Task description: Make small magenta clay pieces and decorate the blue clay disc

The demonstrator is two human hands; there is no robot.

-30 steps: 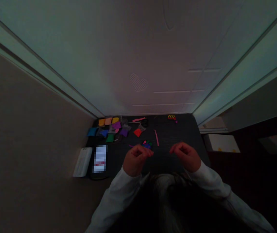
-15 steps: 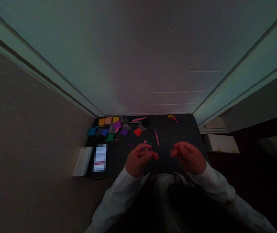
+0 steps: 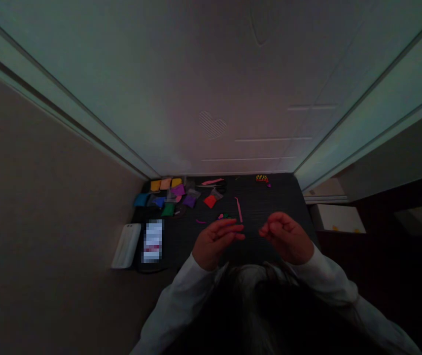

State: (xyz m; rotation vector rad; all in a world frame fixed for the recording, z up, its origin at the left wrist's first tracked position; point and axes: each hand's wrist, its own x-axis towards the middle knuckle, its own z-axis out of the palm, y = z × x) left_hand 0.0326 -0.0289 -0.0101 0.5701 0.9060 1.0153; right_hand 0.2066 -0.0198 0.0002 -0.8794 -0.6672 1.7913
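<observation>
Shifted slightly right and straightened at the fingers since a second ago, with left hand [image 3: 214, 244] now covering most of a small multicolored craft piece [image 3: 221, 216] on the dark desk [image 3: 273, 202]. Shown with pink and green bits peeking beyond those loosely extended fingers; impossible to tell if touching. Pictured opposite, well apart: right hand [image 3: 290, 239], thumb and fingertips drawn together, contents, if any, impossible to make out. Laid out just ahead: pink tweezers [image 3: 239, 210], a purple strip [image 3: 201, 222] and a red packet [image 3: 210, 200]. Arrayed farther back: scissors [image 3: 221, 188] and a red piece dotted yellow [image 3: 262, 178]. Heaped at left: colored packets [image 3: 168, 209], including one dark packet [image 3: 180, 212] with a pale label too small to read. Placed nearby: a phone [image 3: 153, 241], screen blurred into unreadable blocks.
</observation>
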